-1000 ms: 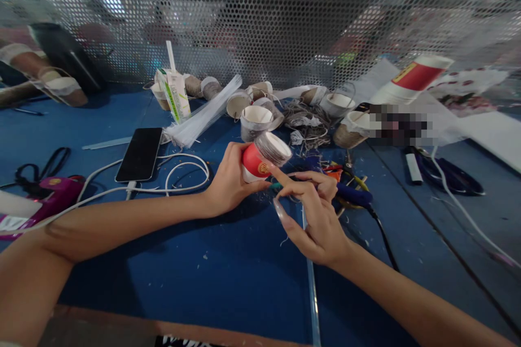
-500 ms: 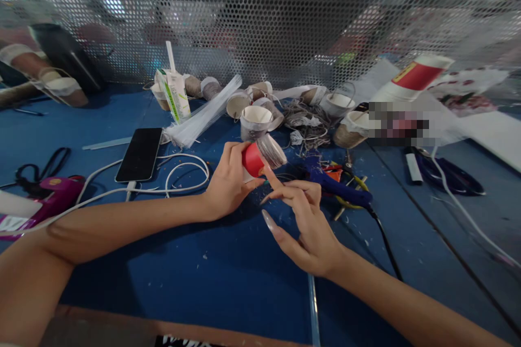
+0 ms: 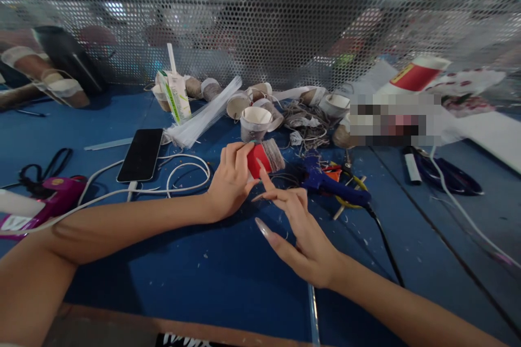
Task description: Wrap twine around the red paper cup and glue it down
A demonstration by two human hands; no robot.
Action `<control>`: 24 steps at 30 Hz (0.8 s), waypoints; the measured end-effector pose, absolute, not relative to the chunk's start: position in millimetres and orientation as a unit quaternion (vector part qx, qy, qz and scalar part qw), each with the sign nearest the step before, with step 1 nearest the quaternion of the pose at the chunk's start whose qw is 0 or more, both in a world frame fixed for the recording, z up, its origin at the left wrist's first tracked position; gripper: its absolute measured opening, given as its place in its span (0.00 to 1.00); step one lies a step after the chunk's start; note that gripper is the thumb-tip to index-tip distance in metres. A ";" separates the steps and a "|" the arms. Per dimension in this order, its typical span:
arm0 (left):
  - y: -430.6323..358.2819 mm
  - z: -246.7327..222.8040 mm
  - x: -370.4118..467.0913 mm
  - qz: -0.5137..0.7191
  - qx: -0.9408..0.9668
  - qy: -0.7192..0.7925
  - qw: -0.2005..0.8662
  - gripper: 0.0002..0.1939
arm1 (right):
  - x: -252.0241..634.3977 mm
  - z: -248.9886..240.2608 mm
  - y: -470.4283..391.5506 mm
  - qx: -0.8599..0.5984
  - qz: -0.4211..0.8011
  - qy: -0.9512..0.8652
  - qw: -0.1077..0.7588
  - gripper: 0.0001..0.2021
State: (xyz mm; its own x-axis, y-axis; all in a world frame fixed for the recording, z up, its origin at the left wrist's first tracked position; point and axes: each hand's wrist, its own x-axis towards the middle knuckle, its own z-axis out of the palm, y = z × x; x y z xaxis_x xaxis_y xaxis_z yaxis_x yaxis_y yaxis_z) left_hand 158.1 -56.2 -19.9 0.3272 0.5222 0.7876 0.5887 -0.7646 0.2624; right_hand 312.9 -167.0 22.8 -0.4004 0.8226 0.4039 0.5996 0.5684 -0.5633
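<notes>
My left hand (image 3: 232, 181) is wrapped round a red paper cup (image 3: 257, 161), tilted on its side with its other end towards the right. Grey twine (image 3: 274, 155) is wound in rows round that end. My right hand (image 3: 299, 227) is beside it, index fingertip touching the cup's red side, thumb and other fingers spread apart. Behind the cup stands a small twine-wrapped cup (image 3: 255, 122) with a pale rim. A blue glue gun (image 3: 336, 184) lies to the right of my hands.
A phone (image 3: 140, 154) with a white cable lies left, near a purple glue gun (image 3: 55, 195). Behind are a drink carton (image 3: 178, 97), clear glue sticks (image 3: 205, 116), tangled grey twine (image 3: 307, 122) and several small cups. A perforated metal screen (image 3: 260, 21) borders the table.
The red cup has turned in my left hand, so its wound end faces more to the right and its opening shows less. My right hand has shifted slightly left and down.
</notes>
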 end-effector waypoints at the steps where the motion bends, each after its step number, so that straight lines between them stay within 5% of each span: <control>1: -56.6 -19.7 158.4 -0.466 -0.815 -0.341 0.054 0.27 | 313.2 22.6 -166.7 -0.438 0.173 -0.815 0.338 0.18; 11: -60.6 -14.4 157.1 -0.484 -0.806 -0.266 0.212 0.24 | 310.8 23.3 -171.9 -0.413 0.319 -0.759 0.389 0.19; 24: -62.4 -16.8 156.4 -0.474 -0.806 -0.273 0.226 0.25 | 311.5 21.5 -174.3 -0.425 0.332 -0.731 0.418 0.21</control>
State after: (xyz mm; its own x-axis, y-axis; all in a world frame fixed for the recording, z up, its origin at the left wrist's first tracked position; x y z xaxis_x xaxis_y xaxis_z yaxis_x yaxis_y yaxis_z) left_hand 156.4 -62.4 -16.8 0.4004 0.2264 0.8880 0.6545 -0.7489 -0.1042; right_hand 311.5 -174.3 21.5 -0.2887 0.8989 0.3297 0.3435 0.4187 -0.8407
